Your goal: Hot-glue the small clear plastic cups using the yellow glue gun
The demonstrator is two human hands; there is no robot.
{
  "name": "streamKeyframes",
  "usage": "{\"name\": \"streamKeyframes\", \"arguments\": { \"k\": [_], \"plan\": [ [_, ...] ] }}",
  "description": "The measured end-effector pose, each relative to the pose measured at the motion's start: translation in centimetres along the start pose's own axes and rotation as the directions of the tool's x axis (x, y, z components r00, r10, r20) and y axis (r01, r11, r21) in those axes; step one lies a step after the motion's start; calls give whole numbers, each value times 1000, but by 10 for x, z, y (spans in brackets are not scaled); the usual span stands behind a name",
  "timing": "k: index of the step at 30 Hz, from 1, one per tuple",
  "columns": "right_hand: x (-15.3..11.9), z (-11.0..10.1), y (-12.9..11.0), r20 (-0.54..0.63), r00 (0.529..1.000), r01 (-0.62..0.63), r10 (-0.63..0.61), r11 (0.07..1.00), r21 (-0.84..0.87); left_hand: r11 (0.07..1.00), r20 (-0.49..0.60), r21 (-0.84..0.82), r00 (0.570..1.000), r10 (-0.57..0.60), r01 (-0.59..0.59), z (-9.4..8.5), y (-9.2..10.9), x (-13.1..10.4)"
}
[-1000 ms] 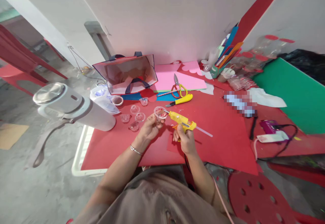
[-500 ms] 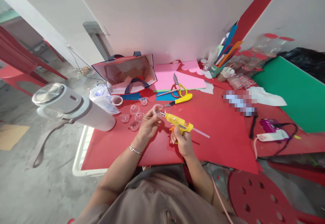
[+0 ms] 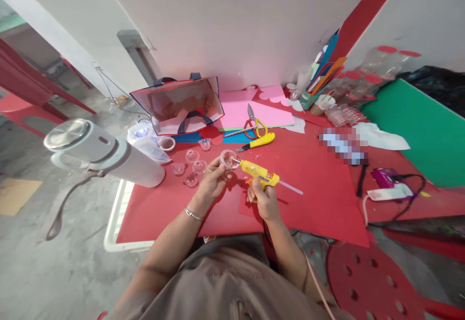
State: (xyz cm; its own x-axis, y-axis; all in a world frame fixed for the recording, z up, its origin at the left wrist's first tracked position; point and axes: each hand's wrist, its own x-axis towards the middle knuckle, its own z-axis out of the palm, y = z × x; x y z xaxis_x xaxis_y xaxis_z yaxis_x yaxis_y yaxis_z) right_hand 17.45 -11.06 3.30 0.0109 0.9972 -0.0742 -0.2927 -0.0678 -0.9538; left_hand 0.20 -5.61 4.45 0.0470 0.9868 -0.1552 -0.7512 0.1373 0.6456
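Note:
Between its fingers and thumb, my left hand [image 3: 215, 179] pinches a small clear plastic cup [image 3: 228, 159] by its side, the round mouth facing up. A yellow hot glue gun [image 3: 258, 173] is in my right hand [image 3: 264, 198], gripped round the handle. Its metal nozzle points left, right at the cup's rim or just inside it; I cannot tell whether they touch. A clear glue stick [image 3: 291, 187] sticks out of the gun's back end. Several similar clear cups [image 3: 192, 156] lie on the red table covering [image 3: 163, 216] left of my left hand.
Beyond my hands lie a yellow utility knife [image 3: 259, 141] and scissors [image 3: 257, 124]. An open paper bag [image 3: 181, 104] stands behind pink sheets. A large white flask [image 3: 105, 153] leans in at left. A power strip [image 3: 389, 193] with cords sits at right.
The glue gun and the cup have shifted slightly to the right. Both hands keep their holds.

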Motion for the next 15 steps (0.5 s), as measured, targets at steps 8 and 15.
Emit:
{"name": "streamKeyframes", "arguments": {
  "k": [8,15],
  "plan": [
    [1,-1,0,31,1000,5,-4,999,-34,975,0,-94,980,-200,199,-2,3,-1],
    [4,-4,2,-3,1000,7,-7,1000,-5,966,-11,-93,970,-243,241,0,2,-2]
  ]
}}
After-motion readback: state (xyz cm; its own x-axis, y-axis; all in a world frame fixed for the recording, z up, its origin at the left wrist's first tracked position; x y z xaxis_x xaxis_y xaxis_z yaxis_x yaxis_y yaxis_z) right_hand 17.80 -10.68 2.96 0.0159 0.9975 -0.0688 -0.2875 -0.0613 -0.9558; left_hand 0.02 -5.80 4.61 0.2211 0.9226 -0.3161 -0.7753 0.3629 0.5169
